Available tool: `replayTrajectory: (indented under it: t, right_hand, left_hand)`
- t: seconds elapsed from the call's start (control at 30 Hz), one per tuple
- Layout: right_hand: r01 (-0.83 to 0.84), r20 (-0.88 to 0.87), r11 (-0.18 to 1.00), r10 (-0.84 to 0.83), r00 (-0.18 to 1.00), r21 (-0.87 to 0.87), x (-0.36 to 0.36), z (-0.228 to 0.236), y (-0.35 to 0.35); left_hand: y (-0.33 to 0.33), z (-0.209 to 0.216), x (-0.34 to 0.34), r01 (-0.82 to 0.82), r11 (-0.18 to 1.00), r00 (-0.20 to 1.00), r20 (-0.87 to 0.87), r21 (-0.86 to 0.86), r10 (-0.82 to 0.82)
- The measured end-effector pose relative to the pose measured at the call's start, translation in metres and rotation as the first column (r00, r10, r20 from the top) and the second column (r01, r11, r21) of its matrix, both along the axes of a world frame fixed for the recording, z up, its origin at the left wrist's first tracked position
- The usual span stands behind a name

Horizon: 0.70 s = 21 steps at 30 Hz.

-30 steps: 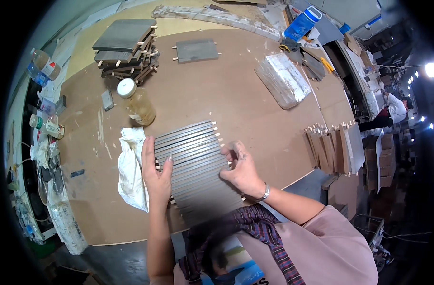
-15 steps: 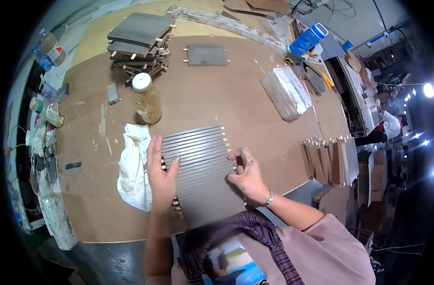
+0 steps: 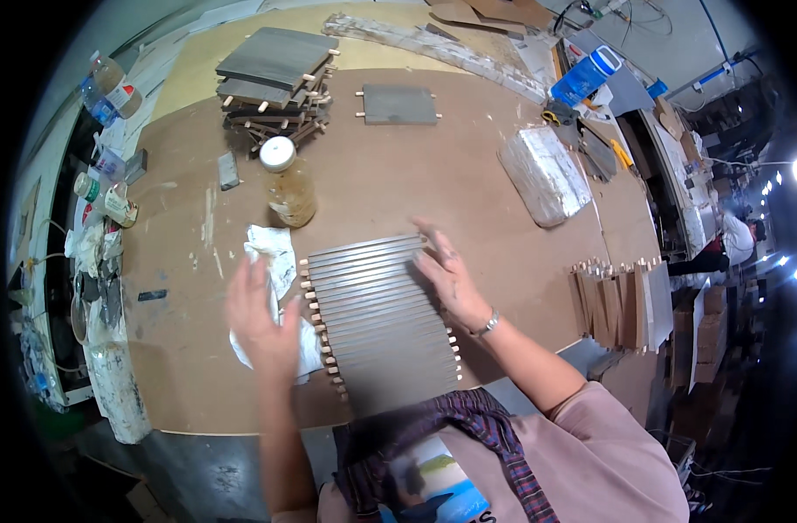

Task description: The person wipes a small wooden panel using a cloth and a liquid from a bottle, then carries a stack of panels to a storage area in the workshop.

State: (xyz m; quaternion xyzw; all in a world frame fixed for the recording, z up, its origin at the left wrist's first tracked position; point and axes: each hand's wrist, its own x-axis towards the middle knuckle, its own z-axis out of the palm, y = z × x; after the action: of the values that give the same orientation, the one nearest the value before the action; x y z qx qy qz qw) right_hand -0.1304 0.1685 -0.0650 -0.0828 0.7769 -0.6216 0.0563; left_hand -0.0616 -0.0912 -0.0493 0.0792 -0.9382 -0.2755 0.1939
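Observation:
In front of me lies a row of thin grey panels (image 3: 381,322), leaning in a staggered stack with pale wooden pegs sticking out along both sides. My right hand (image 3: 448,277) is at the far right corner of the stack, fingers stretched, touching or just over the panel ends. Left of the stack my left hand (image 3: 263,322) is raised, open and slightly blurred, with nothing in it. Below that hand a crumpled white cloth (image 3: 275,253) lies on the table, partly hidden by it.
A jar with a white lid (image 3: 290,187) stands beyond the cloth. Behind it rises a pile of pegged panels (image 3: 276,65), with a single panel (image 3: 398,105) nearby. At right are a plastic-wrapped block (image 3: 545,179), a blue bottle (image 3: 584,78) and more upright panels (image 3: 621,301).
My left hand has let go of the stack's left side and moved left over the cloth. My right hand has slid to the far right corner, its fingers opening.

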Motion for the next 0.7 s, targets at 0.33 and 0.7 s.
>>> replayTrajectory:
  t: [0.33,0.7]
  right_hand:
    - [-0.002,-0.098,0.990,0.016,0.995,0.140,-0.004,-0.009,-0.015]
    - [0.054,-0.165,0.987,-0.028,0.986,0.154,-0.004,-0.010,-0.016]
  left_hand:
    - [0.013,0.044,0.025,0.198,0.980,0.980,-0.011,0.007,-0.198]
    - [-0.003,0.039,0.031,0.206,0.978,0.964,0.171,-0.011,-0.201]
